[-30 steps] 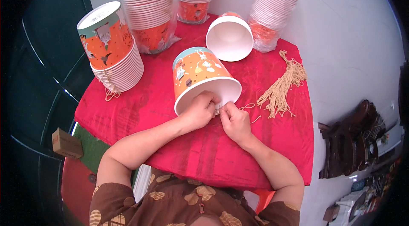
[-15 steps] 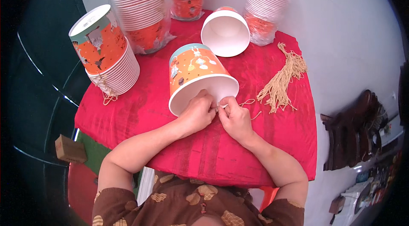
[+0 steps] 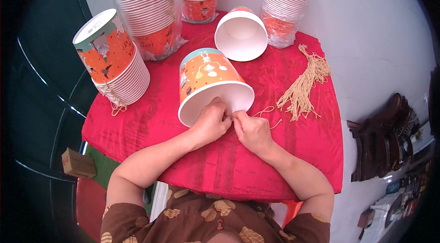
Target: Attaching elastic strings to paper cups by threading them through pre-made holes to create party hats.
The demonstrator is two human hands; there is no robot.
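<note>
A red cloth-covered table [image 3: 137, 128] carries tall stacks of orange-printed paper buckets [image 3: 146, 9] along its far edge. One orange paper bucket with a white interior [image 3: 208, 80] lies on its side at the table's centre. The left hand [image 3: 211, 121] pinches its rim; the right hand [image 3: 252, 130] pinches a thin beige string [image 3: 263, 112]. A bundle of beige strings [image 3: 305, 85] lies near the right edge.

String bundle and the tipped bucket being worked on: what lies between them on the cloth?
In the head view, only bare red cloth and one loose string lie between the string bundle and the tipped bucket.
</note>
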